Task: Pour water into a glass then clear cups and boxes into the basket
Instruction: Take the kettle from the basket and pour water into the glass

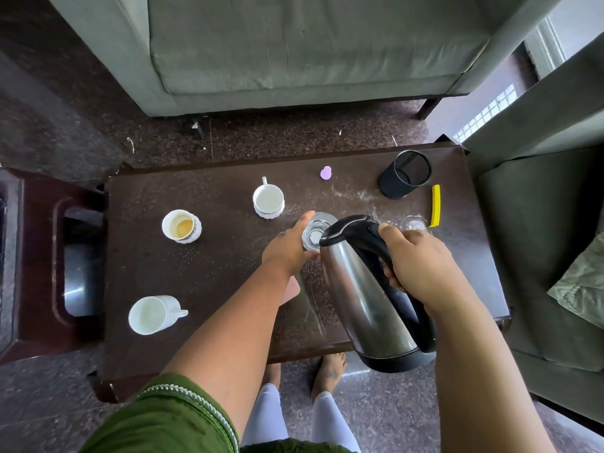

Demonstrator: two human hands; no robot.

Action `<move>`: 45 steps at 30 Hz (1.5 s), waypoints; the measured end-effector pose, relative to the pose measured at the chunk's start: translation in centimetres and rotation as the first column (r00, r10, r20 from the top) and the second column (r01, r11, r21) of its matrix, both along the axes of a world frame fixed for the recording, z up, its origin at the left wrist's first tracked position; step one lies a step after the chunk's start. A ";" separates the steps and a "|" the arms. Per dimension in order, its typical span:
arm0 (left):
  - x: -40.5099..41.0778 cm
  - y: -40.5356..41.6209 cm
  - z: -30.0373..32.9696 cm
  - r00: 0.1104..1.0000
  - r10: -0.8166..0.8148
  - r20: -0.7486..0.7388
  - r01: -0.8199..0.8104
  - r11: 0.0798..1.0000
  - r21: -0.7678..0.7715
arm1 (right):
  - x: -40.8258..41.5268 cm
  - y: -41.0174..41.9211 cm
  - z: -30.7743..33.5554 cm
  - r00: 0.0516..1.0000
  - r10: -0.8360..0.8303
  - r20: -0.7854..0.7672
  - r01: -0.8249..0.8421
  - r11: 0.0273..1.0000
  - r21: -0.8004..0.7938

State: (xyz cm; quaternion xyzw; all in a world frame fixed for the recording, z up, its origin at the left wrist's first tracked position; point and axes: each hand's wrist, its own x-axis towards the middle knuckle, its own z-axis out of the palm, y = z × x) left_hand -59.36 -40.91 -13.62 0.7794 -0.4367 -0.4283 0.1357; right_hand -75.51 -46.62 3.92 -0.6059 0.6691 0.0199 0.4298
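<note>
My left hand grips a clear glass standing on the dark table. My right hand holds the black handle of a steel kettle, tilted with its spout over the glass. Three white cups stand around: one at the back, one with brown liquid at the left, one lying on its side at the front left. A second clear glass sits behind my right hand.
A black mesh holder lies tilted at the back right, beside a yellow strip. A small purple object is at the back. Grey sofas stand beyond and to the right, a dark stool to the left.
</note>
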 end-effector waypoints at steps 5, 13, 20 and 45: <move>0.0 0.0 -0.1 1.000 0.000 0.000 0.000 1.000 -0.005 | 0.0 0.0 0.1 1.000 0.001 -0.006 -0.001 1.000 0.002; -0.1 -0.1 0.2 1.000 0.003 -0.008 -0.003 1.000 -0.012 | 0.2 -0.3 0.3 0.999 0.030 -0.024 -0.030 1.000 -0.006; -0.1 -0.1 0.1 1.000 0.005 -0.028 -0.005 1.000 0.002 | 0.2 -0.5 0.5 0.999 0.041 -0.029 -0.041 0.999 -0.001; -0.1 -0.1 0.3 0.998 0.033 -0.049 -0.033 0.999 0.005 | -0.3 -0.4 -0.3 0.994 0.097 -0.043 -0.098 0.994 -0.036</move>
